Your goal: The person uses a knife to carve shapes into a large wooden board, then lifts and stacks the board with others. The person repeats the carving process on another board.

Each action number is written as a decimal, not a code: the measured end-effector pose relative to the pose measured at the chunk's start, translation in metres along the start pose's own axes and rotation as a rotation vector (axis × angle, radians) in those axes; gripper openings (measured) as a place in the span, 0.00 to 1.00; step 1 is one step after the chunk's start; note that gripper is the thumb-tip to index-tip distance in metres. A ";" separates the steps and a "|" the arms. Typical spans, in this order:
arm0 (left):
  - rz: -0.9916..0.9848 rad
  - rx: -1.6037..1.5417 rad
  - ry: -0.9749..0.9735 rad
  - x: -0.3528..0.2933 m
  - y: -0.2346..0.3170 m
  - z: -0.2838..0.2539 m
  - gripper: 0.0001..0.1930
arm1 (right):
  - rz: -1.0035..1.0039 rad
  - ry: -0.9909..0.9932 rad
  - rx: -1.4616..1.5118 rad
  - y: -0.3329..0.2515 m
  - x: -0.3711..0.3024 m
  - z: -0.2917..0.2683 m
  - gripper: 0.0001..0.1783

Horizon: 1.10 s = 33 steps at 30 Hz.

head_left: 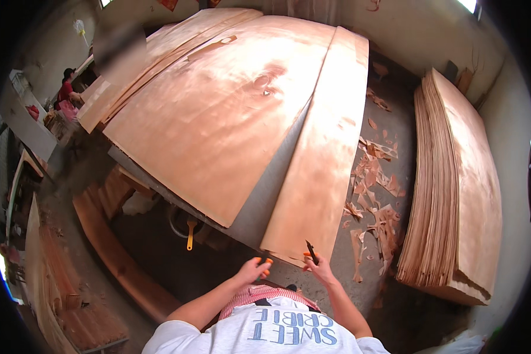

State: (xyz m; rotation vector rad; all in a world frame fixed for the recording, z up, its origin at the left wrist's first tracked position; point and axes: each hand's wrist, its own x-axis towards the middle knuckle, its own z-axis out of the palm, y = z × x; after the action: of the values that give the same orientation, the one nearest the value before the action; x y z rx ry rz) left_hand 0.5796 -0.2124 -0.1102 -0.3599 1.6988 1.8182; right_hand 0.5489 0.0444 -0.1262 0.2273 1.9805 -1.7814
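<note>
At the counter's (271,192) near right end: one narrow sheet (318,171), thin and tan, lying lengthwise away from you, its near edge in front of your body.

Right hand (318,268): yours, closed round a slim black tool (311,251), tip pointing up and away, over the sheet's near corner. Contact with the sheet: cannot tell.

Left hand (253,270): yours, half closed, fingers bent, at the near edge just left of that corner. A small dark thing shows at the fingertips; whether you grip it, cannot tell.

Handling, by judgement: sheet this thin may split along the grain. Press it flat near the edge, keep your left hand out of the tool's line, and draw in light, even strokes.

Wide sheet (212,135): one, left of the narrow one, covering most of the counter; a rumpled, torn-looking spot towards its far half. Between the two, a bare grey wedge, broad at your end, narrowing away from you; best room for a flat palm.

Yellow handle (190,235): one, below the counter's near edge, left of you; mind your knee.

Right aisle: floor with scraps (371,171) strewn between counter and stack (463,171); probably poor footing. Stack: many sheets, tall, along the wall (510,147).
</note>
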 end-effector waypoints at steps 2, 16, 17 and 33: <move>0.091 -0.073 -0.160 0.006 -0.004 0.015 0.19 | -0.068 0.043 -0.057 -0.030 -0.001 0.026 0.17; 0.192 0.722 -0.639 0.009 0.053 -0.007 0.23 | 0.092 0.469 0.197 -0.065 -0.022 0.036 0.07; 0.196 0.727 -0.629 0.015 0.053 -0.005 0.23 | 0.050 0.466 0.188 -0.063 -0.024 0.030 0.07; 0.096 0.938 -0.475 0.078 0.050 0.173 0.19 | -0.340 0.293 0.992 -0.023 -0.198 -0.227 0.13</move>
State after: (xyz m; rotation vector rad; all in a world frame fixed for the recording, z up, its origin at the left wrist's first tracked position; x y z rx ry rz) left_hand 0.5261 -0.0242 -0.0923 0.5109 1.9834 0.8726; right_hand 0.6619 0.2975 -0.0068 0.4985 1.1524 -2.9794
